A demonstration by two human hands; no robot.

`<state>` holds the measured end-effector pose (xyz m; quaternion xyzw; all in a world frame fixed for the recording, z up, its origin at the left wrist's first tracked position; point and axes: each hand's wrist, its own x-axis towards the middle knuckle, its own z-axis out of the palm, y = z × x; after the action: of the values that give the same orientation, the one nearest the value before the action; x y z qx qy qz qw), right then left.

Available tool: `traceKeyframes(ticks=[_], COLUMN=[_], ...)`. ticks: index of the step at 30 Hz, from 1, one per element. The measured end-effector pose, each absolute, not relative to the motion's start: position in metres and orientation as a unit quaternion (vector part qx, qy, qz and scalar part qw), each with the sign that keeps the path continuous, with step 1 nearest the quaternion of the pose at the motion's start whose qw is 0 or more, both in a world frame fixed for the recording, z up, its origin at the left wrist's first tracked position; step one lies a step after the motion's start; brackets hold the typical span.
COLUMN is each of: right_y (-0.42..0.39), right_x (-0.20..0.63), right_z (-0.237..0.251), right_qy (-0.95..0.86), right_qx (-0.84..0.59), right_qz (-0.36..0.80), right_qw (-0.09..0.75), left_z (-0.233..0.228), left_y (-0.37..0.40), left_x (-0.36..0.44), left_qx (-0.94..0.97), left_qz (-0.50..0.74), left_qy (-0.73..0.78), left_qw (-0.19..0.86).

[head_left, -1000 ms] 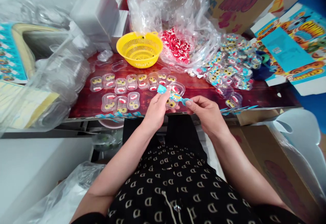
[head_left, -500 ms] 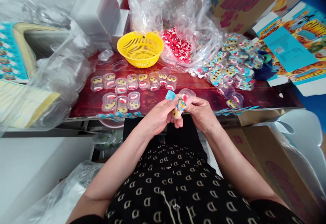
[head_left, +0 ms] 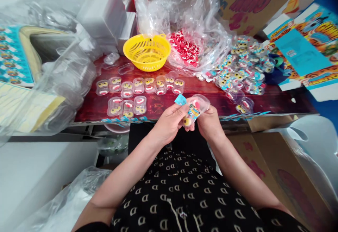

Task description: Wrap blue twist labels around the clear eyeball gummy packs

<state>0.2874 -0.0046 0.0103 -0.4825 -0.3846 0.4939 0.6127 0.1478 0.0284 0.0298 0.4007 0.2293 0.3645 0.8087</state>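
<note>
- Left hand (head_left: 169,124) and right hand (head_left: 210,123) pressed close together at the near edge of the surface (head_left: 211,100), both pinching one clear candy case (head_left: 196,107) held in the air at about 6 o'clock from the yellow basket (head_left: 147,51).
- Blue sticker strip (head_left: 192,112) wrapped across the case; its free blue end (head_left: 180,100) sticking up past the left thumb, not yet pressed flat.
- Risk one, judged from the grip: strip going on crooked or creasing, since only fingertips steady a smooth, rounded shell.
- Risk two: case popping open under the squeeze and spilling its gummies onto the lap or floor, because held out past the surface edge with nothing beneath.
- Risk three: loose end sticking to a finger and peeling the strip back off.
- Unsealed cases (head_left: 137,86) lying in two rows at 10 o'clock from the hands; a stray elbow or sleeve could sweep them off.
- More sticker strips (head_left: 124,119) hanging along the front edge at 9 o'clock, easily brushed loose by the left forearm.
- Pile of finished cases (head_left: 243,64) at 2 o'clock, heaped loosely near the far-right side; a careless toss could start a slide.
- Open plastic bag of red gummies (head_left: 185,49) at 12 o'clock, well apart from the hands.
</note>
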Motion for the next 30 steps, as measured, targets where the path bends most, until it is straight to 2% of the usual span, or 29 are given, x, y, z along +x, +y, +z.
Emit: traceKeyframes(ticks=[2,5,8,10,12,19,23,30], right_y=[-0.01,-0.016,-0.014,-0.009,-0.005,-0.007,-0.012,-0.011], right_x=[0.285,0.286,0.286,0.285,0.283,0.287,0.292,0.304], right_z=[0.01,0.017,0.023,0.024,0.021,0.011,0.008,0.017], right_qy=[-0.366,-0.363,-0.361,-0.351,-0.345,-0.372,-0.417,-0.558], right_qx=[-0.479,-0.478,-0.503,-0.511,-0.508,-0.509,-0.489,-0.492], right_qz=[0.492,0.5,0.496,0.491,0.489,0.483,0.468,0.371], right_qw=[0.628,0.624,0.609,0.613,0.62,0.608,0.606,0.555], left_z=[0.027,0.024,0.021,0.019,0.017,0.027,0.037,0.034], left_y=[0.03,0.034,0.036,0.036,0.037,0.043,0.047,0.047], left_x=[0.149,0.147,0.147,0.147,0.146,0.141,0.141,0.137], left_qx=[0.441,0.551,0.665,0.699,0.688,0.468,0.356,0.352], left_qz=[0.405,0.444,0.452,0.454,0.445,0.466,0.422,0.374], left_qy=[0.288,0.371,0.382,0.37,0.376,0.357,0.331,0.306], left_qw=[0.748,0.602,0.456,0.411,0.433,0.661,0.765,0.802])
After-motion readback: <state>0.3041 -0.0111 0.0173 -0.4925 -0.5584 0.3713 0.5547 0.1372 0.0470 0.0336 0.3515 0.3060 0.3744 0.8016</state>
